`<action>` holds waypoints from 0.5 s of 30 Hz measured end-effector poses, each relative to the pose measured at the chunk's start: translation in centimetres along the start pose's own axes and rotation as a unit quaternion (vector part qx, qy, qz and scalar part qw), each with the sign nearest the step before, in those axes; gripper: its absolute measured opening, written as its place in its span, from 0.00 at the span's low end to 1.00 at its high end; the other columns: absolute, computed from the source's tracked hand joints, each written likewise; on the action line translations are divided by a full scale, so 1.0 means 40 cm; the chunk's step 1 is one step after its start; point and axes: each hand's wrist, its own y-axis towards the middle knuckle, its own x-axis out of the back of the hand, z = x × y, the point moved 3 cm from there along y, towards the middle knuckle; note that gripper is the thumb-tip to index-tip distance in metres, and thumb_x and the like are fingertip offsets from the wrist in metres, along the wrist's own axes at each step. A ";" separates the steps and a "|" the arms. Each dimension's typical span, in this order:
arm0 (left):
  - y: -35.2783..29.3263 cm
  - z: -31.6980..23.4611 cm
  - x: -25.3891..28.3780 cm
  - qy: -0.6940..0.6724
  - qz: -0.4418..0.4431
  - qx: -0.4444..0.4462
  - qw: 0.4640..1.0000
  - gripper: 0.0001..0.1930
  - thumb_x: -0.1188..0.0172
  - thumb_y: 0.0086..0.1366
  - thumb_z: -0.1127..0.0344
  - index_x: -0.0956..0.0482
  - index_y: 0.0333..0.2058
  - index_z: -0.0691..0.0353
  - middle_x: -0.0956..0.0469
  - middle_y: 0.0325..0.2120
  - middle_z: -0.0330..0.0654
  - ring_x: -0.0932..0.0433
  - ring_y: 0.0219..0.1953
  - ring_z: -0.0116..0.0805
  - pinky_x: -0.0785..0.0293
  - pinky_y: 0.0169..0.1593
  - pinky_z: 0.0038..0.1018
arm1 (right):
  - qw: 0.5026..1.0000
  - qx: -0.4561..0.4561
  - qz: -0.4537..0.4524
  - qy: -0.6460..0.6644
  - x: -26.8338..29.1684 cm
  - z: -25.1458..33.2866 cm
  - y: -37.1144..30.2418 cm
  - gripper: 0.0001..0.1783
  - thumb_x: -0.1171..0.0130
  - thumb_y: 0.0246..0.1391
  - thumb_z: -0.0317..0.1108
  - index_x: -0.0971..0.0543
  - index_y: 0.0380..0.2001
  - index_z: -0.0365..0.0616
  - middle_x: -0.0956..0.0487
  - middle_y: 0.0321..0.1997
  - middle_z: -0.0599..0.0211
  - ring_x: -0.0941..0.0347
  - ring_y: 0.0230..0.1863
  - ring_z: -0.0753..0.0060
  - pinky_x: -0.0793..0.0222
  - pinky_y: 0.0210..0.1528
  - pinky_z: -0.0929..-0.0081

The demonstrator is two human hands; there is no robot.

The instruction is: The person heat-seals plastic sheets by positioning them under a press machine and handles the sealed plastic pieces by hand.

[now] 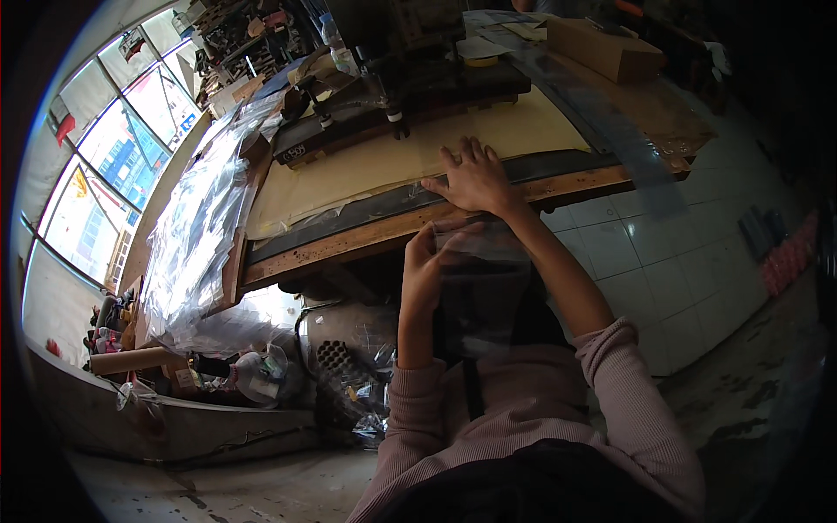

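My left hand (422, 268) is closed on the edge of a clear plastic sheet (485, 292), which hangs in front of my lap below the table's front edge. With fingers spread, my right hand (477, 179) lies on the near part of a yellowish board (349, 179), next to the dark strip (558, 166) along the table front. Just beyond the hand stands a dark machine (392, 100) with a heavy bar across the board and small vertical rods. Where the clear sheet ends is hard to make out.
A large pile of clear plastic sheets (196, 227) covers the table's left side. At the back right sits a cardboard box (602, 48), with clear plastic strips (641, 161) hanging over the right edge. Beneath the table are a brown tube (139, 359) and plastic scraps (362, 392).
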 end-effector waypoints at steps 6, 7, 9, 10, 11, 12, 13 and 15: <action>0.006 0.007 0.015 0.020 -0.011 -0.008 1.000 0.14 0.43 0.58 0.68 0.29 0.40 0.71 0.22 0.36 0.50 0.22 0.33 0.29 0.26 0.35 0.18 | 0.998 0.013 -0.022 -0.050 -0.002 0.005 -0.005 0.42 0.61 0.51 0.66 0.37 0.56 0.41 0.41 0.57 0.36 0.47 0.61 0.41 0.52 0.61 0.52; 0.003 0.010 0.019 0.023 -0.017 -0.006 1.000 0.15 0.42 0.58 0.68 0.29 0.40 0.71 0.22 0.36 0.50 0.22 0.32 0.29 0.26 0.34 0.18 | 0.998 0.013 -0.026 -0.051 -0.001 0.007 -0.007 0.42 0.61 0.51 0.66 0.37 0.56 0.41 0.41 0.57 0.36 0.47 0.61 0.41 0.52 0.61 0.52; 0.001 0.006 0.006 0.002 -0.011 -0.012 1.000 0.15 0.42 0.57 0.68 0.29 0.41 0.72 0.22 0.36 0.50 0.21 0.31 0.29 0.26 0.34 0.19 | 0.998 0.008 -0.042 -0.046 -0.003 0.003 -0.013 0.41 0.60 0.51 0.65 0.36 0.55 0.41 0.40 0.57 0.36 0.46 0.61 0.42 0.51 0.60 0.53; 0.004 0.009 0.006 0.013 -0.017 -0.002 1.000 0.15 0.42 0.58 0.69 0.29 0.41 0.72 0.22 0.36 0.50 0.21 0.31 0.29 0.25 0.34 0.20 | 0.998 0.007 -0.046 -0.047 -0.003 0.000 -0.014 0.41 0.60 0.51 0.65 0.36 0.55 0.41 0.40 0.57 0.36 0.46 0.61 0.42 0.51 0.60 0.53; 0.002 0.011 0.009 0.025 -0.024 0.009 0.999 0.14 0.42 0.58 0.69 0.29 0.41 0.72 0.22 0.36 0.50 0.21 0.31 0.30 0.25 0.34 0.20 | 0.998 0.008 -0.050 -0.047 -0.003 0.003 -0.017 0.41 0.60 0.51 0.65 0.36 0.55 0.41 0.40 0.57 0.36 0.46 0.61 0.42 0.50 0.60 0.53; 0.002 0.010 0.011 0.027 -0.025 0.005 0.999 0.14 0.43 0.58 0.69 0.29 0.41 0.72 0.22 0.36 0.51 0.21 0.31 0.30 0.25 0.34 0.21 | 0.997 0.008 -0.055 -0.047 -0.001 0.005 -0.018 0.41 0.60 0.51 0.65 0.36 0.55 0.41 0.40 0.56 0.36 0.46 0.61 0.43 0.50 0.60 0.53; 0.002 0.008 0.011 0.030 -0.023 0.004 0.999 0.14 0.43 0.58 0.69 0.29 0.41 0.72 0.22 0.36 0.51 0.21 0.31 0.30 0.25 0.34 0.21 | 0.997 0.007 -0.057 -0.046 0.001 0.005 -0.017 0.41 0.60 0.51 0.65 0.36 0.55 0.41 0.40 0.56 0.36 0.46 0.61 0.43 0.50 0.60 0.53; 0.002 0.003 0.007 0.037 -0.022 -0.002 0.999 0.14 0.42 0.58 0.70 0.29 0.41 0.72 0.22 0.36 0.51 0.21 0.32 0.30 0.25 0.34 0.21 | 0.997 0.010 -0.060 -0.042 0.001 0.005 -0.018 0.40 0.59 0.51 0.64 0.36 0.55 0.41 0.39 0.56 0.37 0.46 0.61 0.43 0.50 0.60 0.53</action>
